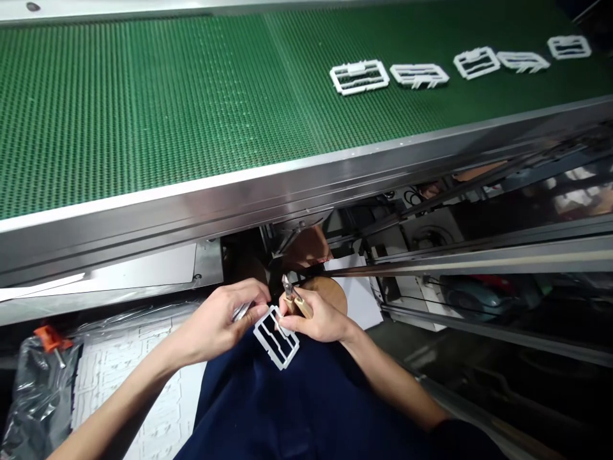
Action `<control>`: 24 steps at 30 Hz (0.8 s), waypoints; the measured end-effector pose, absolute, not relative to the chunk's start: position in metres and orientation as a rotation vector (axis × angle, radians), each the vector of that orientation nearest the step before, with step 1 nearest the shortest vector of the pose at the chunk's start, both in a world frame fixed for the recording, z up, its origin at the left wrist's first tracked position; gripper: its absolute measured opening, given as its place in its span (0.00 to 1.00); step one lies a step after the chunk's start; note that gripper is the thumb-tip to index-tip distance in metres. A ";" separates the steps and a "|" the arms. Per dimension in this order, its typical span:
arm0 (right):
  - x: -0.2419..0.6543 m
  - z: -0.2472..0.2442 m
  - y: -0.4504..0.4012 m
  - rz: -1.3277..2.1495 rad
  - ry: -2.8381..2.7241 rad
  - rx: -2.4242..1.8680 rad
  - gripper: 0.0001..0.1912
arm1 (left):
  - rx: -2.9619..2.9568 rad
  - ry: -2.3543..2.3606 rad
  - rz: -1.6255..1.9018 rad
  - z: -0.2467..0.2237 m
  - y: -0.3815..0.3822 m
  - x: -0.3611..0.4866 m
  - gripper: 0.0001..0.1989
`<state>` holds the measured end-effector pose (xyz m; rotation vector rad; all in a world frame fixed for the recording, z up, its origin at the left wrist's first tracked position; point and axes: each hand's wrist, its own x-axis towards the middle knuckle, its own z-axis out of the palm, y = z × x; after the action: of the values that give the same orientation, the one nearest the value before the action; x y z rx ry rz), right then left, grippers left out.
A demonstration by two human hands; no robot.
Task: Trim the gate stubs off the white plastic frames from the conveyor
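A white plastic frame (262, 337) with thin crossbars is tilted in front of my dark blue clothing, between my two hands. My left hand (225, 322) is closed, its thumb and fingers pinching the frame's upper left edge. Another pale, thin piece (242, 311) shows among the left fingers; I cannot make out its full shape. Wrapped in my right hand (318, 317) is a pair of nippers (288, 289) with yellowish handles, the metal jaws pointing up and away from the frame. The right thumb touches the frame's right side.
A green conveyor belt (191, 102) crosses ahead, carrying several similar white frames (359, 78) at the right. Its metal rail (287, 182) runs above my hands. At lower left are plastic-wrapped sheets (119, 364) and an orange-handled tool (48, 338). Metal bars (502, 259) stretch along the right.
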<state>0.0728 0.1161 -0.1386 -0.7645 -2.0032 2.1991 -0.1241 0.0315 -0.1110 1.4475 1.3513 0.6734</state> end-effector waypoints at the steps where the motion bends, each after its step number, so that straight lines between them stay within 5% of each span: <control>1: 0.072 -0.141 0.114 2.232 -1.970 -0.743 0.08 | 1.473 1.311 0.730 -0.110 0.030 -0.123 0.10; 7: 0.073 -0.140 0.105 2.159 -2.058 -0.766 0.08 | 1.421 1.160 0.828 -0.109 0.025 -0.122 0.08; 16: 0.098 -0.074 0.154 1.079 -3.153 -0.698 0.13 | 1.363 1.151 0.797 -0.108 0.030 -0.118 0.11; 24: 0.082 -0.048 0.166 0.798 -3.485 -0.476 0.12 | 1.379 1.138 0.771 -0.107 0.033 -0.114 0.10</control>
<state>0.0825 0.1664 -0.0479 -0.4762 -3.4847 0.7975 -0.1140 0.0335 -0.1072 1.3786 1.1381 0.7709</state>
